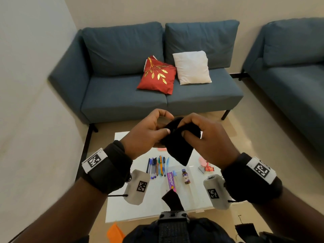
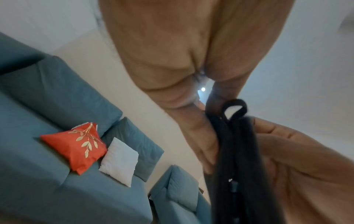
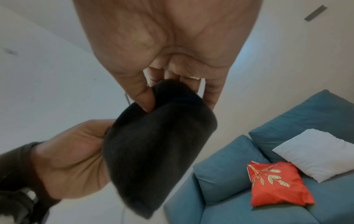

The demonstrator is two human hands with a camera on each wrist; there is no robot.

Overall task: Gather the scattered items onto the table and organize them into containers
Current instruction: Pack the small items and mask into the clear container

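The left hand [image 1: 145, 132] and the right hand [image 1: 208, 137] both pinch one black cloth pouch [image 1: 178, 146], held up in the air above the white table [image 1: 122, 211]. It looks soft, light and floppy, so I think the top edge by the opening is the best place to hold. On the table, from left to right, lie a row of about ten pens [image 1: 157, 166], one purple tube [image 1: 171, 180], one small brown bottle [image 1: 186, 177] and one red packet [image 1: 208, 167].
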